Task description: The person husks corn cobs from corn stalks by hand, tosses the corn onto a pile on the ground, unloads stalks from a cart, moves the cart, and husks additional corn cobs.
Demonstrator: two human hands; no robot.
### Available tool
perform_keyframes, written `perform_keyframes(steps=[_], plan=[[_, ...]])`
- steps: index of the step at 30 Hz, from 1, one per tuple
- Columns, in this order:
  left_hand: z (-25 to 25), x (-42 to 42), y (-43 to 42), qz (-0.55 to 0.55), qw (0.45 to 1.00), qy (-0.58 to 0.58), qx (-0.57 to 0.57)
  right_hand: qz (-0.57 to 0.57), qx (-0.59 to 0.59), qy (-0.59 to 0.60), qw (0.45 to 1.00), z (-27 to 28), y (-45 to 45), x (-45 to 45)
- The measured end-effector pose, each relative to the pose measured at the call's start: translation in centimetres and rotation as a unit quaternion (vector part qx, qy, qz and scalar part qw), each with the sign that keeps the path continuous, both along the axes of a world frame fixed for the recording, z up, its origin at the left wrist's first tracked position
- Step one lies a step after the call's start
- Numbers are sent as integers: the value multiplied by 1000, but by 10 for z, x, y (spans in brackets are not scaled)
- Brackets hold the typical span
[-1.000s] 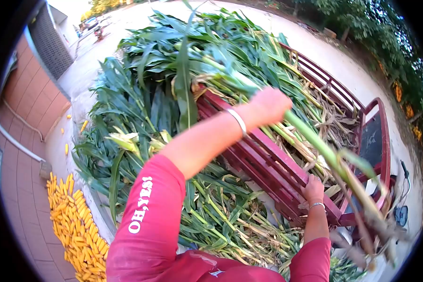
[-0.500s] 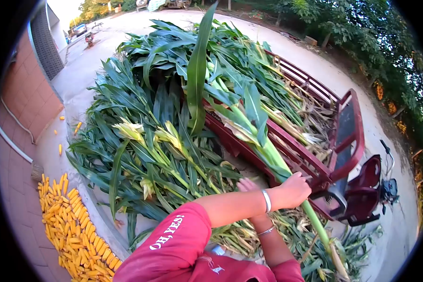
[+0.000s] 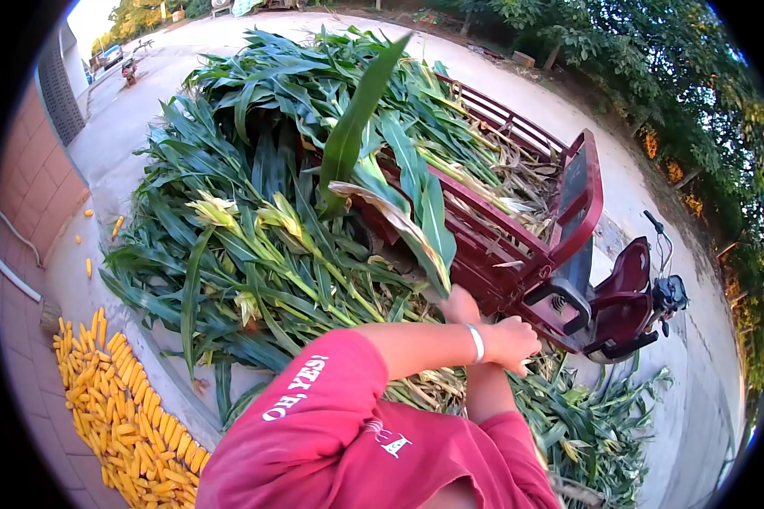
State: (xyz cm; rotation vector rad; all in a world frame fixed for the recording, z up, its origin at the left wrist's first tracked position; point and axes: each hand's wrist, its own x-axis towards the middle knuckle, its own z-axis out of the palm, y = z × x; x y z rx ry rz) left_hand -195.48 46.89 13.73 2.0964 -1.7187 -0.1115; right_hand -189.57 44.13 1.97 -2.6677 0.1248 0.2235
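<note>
A leafy corn stalk [image 3: 416, 199] slants up and away from my hands, with one broad leaf pointing toward the top. My right hand [image 3: 458, 305] is closed around it just below its leaves. My left arm crosses over my right forearm. My left hand [image 3: 514, 343], with a white band at the wrist, is curled closed beside the right one; what lies inside its fingers is hidden. The stalk's lower part does not show clearly behind my arms. A large heap of green corn stalks [image 3: 238, 237] lies to the left, a few pale husked ears among them.
A red three-wheeled cart [image 3: 484, 220] loaded with stalks stands just ahead, its seat and handlebar [image 3: 654, 229] on the right. Yellow corn cobs [image 3: 127, 416] are piled at lower left by a brick wall [image 3: 34, 178]. More stalks [image 3: 586, 424] lie at lower right. Trees [image 3: 654, 68] line the far side.
My right hand has come up onto the stalk from lower down. The stalk's pale lower length, visible below my left hand before, no longer shows there. The view has shifted slightly right.
</note>
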Motion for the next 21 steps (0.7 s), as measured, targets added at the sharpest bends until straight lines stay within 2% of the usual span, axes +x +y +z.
perform_keyframes(steps=[2,4,5,6,7,8,9,10,11,13,15,16,17,19,21], plan=[[13,16,35,41,989,63,-129,-164,-94,13,982,53,7,-57],[19,52,79,131,958,140,-212,-58,100,74,991,3,-25,-92],[14,76,103,196,930,196,-243,-16,200,119,972,-20,-40,-109],[2,103,130,268,888,264,-266,-15,212,76,974,-50,-56,-139],[-14,133,159,341,826,344,-288,-45,204,115,971,-6,-45,-167],[-34,159,191,410,741,426,-319,-46,220,98,969,-16,-54,-196],[-52,178,224,462,653,486,-352,-53,194,101,974,16,-43,-217],[-118,227,254,513,515,533,-434,-53,183,112,975,12,-48,-238],[-181,272,297,552,539,492,-402,-63,179,99,977,15,-46,-259],[-196,265,350,555,477,538,-418,-79,174,89,978,30,-39,-292],[-197,249,355,556,355,589,-467,-101,173,96,975,36,-36,-311],[-197,244,356,485,293,676,-472,-116,171,101,973,37,-34,-319],[-200,244,350,457,288,707,-456,-128,169,106,971,36,-32,-324],[-192,233,325,379,215,761,-481,-150,166,119,967,29,-29,-331],[-172,214,282,155,291,723,-607,-163,164,128,964,22,-26,-338]])
